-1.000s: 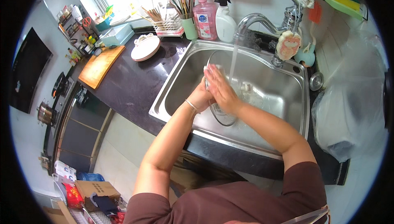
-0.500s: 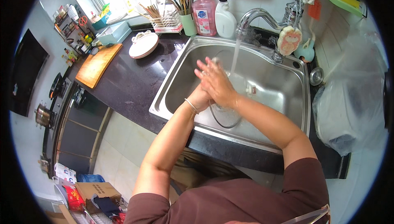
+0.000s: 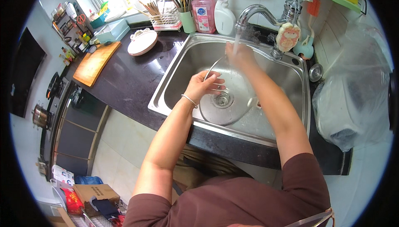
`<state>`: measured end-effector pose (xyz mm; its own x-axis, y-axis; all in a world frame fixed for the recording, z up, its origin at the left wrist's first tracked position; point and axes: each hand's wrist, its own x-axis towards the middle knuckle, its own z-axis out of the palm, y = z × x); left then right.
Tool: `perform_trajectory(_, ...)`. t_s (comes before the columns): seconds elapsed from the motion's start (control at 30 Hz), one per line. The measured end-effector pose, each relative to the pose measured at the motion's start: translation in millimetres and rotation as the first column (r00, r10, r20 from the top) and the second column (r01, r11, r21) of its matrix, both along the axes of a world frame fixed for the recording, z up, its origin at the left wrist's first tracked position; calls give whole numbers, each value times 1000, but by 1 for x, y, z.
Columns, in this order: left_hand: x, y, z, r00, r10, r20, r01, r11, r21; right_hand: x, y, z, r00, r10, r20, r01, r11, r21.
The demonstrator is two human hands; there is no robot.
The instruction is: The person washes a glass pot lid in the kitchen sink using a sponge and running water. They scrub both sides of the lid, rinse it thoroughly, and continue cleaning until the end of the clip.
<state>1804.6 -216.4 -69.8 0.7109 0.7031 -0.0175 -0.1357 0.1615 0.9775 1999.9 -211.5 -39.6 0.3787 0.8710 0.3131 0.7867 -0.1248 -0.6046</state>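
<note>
A stream of water [image 3: 237, 40] runs from the chrome faucet [image 3: 253, 9] into the steel sink [image 3: 168, 86]. My right hand [image 3: 241, 56] is up under the stream, its fingers smeared by motion. Lower and to the left, my left hand [image 3: 203, 84] is over the basin with fingers apart, holding nothing that I can see; a bracelet is on its wrist. Beside it, a thin curved rim [image 3: 214, 124], seemingly of a clear round lid or bowl, arcs around the drain [image 3: 222, 99]. Whether the left hand touches this rim, I cannot tell.
Behind the sink stand a pink pump bottle [image 3: 203, 14], a white spray bottle [image 3: 225, 19] and a green utensil cup [image 3: 188, 21]. A lidded white dish [image 3: 142, 44] and a wooden cutting board [image 3: 97, 63] lie left. A plastic-covered appliance [image 3: 341, 106] is at right.
My hands were pressed together over the basin and have come apart. The right one rose into the water stream; the left one stayed low, its fingers spreading.
</note>
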Motion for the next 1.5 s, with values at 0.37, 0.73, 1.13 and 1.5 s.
perform_trajectory(0.37, -1, 10, -12, 995, 76, -69, -72, 996, 57, -6, -15, 11, 989, -103, 102, 116, 984, -134)
perform_trajectory(0.73, -4, 18, -11, 996, -87, 34, 91, 986, -139, -1, -17, 14, 997, -29, 74, 40, 988, -146)
perform_trajectory(1.13, -5, 4, 6, 934, -313, 170, 337, 932, -135, -29, 3, -20, 965, 259, -44, -165, 729, 665)
perform_trajectory(1.5, -8, 7, -6, 980, -116, 165, 139, 980, -140, -65, -44, -52, 805, 592, 41, -452, 567, 688)
